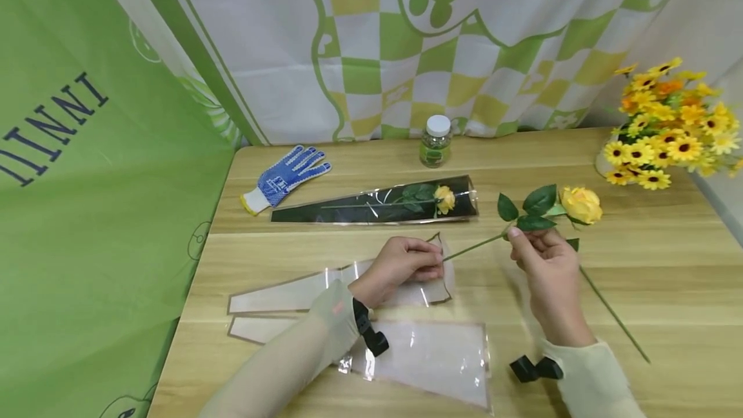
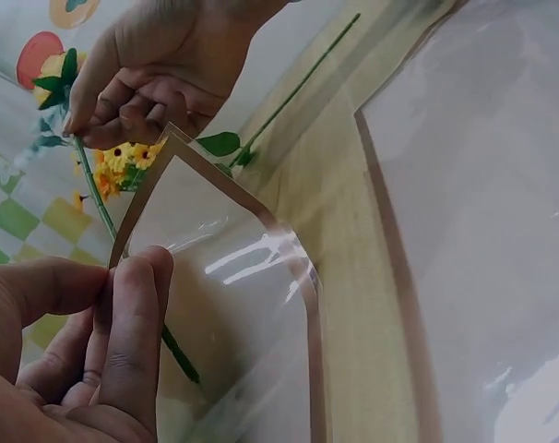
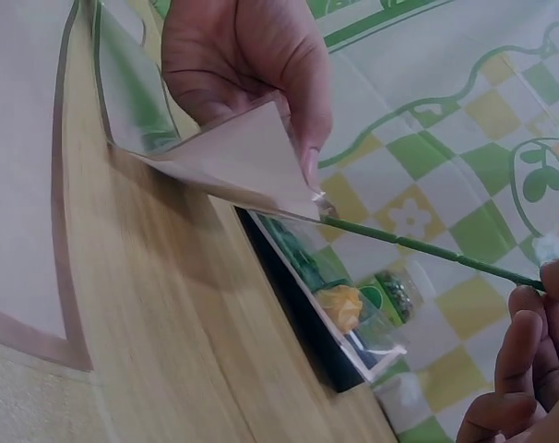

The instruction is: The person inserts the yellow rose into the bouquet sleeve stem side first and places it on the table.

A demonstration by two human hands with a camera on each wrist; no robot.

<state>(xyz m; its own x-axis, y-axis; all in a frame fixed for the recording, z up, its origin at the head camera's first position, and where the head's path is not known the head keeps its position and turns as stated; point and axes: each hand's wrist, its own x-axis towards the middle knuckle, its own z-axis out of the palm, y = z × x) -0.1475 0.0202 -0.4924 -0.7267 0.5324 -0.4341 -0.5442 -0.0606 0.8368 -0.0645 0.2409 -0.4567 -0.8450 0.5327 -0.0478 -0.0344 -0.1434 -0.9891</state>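
Where right fingers [image 1: 548,241], rose [image 1: 582,205]; where left [image 1: 420,260], sleeve [image 1: 278,293]

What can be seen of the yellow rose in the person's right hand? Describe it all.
The rose has one layered yellow bloom, dark green leaves and a thin green stem; it looks artificial. It is held slanting above the table, bloom toward the right in the head view. The right hand pinches the stem near the leaves. The stem's lower end runs past the left hand and shows through clear film of a brown-edged sleeve. Whether the left hand touches it is hidden.
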